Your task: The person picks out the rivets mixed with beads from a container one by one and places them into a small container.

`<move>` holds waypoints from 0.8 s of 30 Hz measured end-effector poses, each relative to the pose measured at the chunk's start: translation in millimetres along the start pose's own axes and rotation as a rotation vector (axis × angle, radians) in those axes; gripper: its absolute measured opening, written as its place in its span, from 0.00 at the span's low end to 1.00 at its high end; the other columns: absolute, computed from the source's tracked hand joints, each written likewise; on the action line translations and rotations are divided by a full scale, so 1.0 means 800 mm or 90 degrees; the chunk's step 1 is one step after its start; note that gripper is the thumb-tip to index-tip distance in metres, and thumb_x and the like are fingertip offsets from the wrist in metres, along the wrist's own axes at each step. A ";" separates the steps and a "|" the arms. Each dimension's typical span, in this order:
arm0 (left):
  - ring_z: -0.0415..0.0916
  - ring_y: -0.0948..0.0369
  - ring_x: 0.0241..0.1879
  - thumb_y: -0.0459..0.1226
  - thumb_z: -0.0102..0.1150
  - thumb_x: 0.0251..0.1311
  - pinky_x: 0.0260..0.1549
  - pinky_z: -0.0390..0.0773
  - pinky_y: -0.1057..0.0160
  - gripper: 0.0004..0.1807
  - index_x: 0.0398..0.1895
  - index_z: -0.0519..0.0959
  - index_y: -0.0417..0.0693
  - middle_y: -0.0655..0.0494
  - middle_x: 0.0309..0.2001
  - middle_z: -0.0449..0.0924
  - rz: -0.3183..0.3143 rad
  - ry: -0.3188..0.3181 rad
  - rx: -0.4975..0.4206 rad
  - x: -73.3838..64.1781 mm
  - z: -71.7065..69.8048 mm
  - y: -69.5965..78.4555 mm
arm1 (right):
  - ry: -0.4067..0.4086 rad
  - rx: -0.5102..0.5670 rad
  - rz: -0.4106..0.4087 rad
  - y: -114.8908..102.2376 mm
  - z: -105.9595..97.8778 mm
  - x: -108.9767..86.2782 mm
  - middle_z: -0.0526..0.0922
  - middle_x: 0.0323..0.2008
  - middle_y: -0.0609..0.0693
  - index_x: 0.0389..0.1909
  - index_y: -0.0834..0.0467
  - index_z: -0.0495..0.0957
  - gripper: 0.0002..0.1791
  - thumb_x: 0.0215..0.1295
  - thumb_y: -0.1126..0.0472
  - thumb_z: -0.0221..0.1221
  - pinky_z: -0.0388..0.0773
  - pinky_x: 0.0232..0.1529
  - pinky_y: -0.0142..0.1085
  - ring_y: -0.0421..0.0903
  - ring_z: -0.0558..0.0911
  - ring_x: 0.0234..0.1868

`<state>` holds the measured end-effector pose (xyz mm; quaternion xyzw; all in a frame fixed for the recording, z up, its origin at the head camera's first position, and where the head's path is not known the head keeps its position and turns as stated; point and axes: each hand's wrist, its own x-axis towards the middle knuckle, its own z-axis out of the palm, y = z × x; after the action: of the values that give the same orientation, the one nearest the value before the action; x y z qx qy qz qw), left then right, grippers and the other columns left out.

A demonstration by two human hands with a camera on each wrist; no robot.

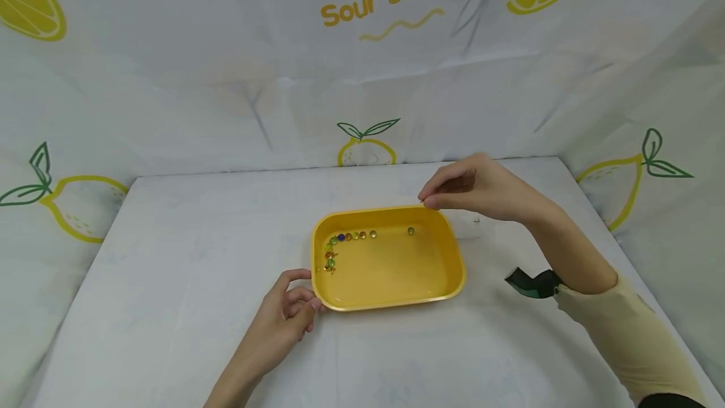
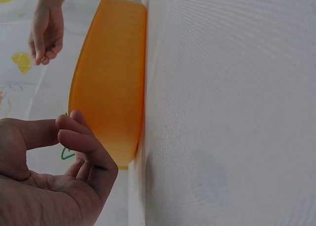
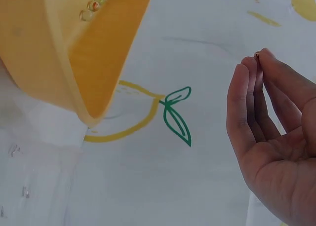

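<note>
A yellow tray (image 1: 391, 301) lies on the white table, with several glass marbles (image 1: 355, 236) lined along its left and back walls. One greenish marble (image 1: 410, 230) sits apart near the back right. Tiny gold pieces (image 1: 331, 269) lie among the marbles at the left wall; their kind is unclear. My left hand (image 1: 283, 317) holds the tray's front left corner with curled fingers and thumb. Above the tray's back right rim, my right hand (image 1: 472, 187) pinches a tiny gold-brown piece (image 3: 257, 54) between thumb and fingertips, too small to identify.
Right of the tray, a tiny shiny thing (image 1: 476, 220) lies on the table, beside what looks like a clear edge. A dark strap end (image 1: 532, 283) hangs from the right sleeve. A white cloth with lemon prints (image 1: 367, 151) stands behind and at both sides.
</note>
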<state>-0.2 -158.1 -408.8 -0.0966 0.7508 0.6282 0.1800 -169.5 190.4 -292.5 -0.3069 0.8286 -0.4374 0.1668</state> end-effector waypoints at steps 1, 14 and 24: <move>0.74 0.62 0.28 0.33 0.63 0.75 0.23 0.72 0.69 0.28 0.73 0.67 0.50 0.47 0.43 0.85 0.000 -0.001 -0.001 0.000 0.000 0.000 | 0.011 -0.003 0.003 0.002 -0.003 -0.003 0.92 0.43 0.52 0.44 0.52 0.92 0.05 0.70 0.63 0.72 0.90 0.49 0.35 0.46 0.91 0.42; 0.74 0.62 0.28 0.33 0.63 0.75 0.24 0.72 0.69 0.28 0.73 0.67 0.50 0.47 0.43 0.86 -0.002 0.001 0.000 -0.001 0.001 0.002 | 0.111 -0.033 0.061 0.027 -0.023 -0.033 0.93 0.40 0.44 0.46 0.55 0.91 0.06 0.72 0.63 0.71 0.89 0.46 0.32 0.45 0.91 0.40; 0.74 0.62 0.28 0.32 0.63 0.75 0.24 0.72 0.69 0.28 0.73 0.67 0.49 0.46 0.43 0.85 0.004 -0.003 0.000 -0.001 0.000 0.002 | 0.149 -0.039 0.107 0.049 -0.034 -0.040 0.93 0.41 0.42 0.48 0.58 0.91 0.08 0.73 0.62 0.70 0.88 0.48 0.29 0.42 0.91 0.42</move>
<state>-0.3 -157.6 -406.9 -0.0928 0.7507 0.6289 0.1799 -174.5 244.8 -309.6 -0.1882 0.8783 -0.4290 0.0956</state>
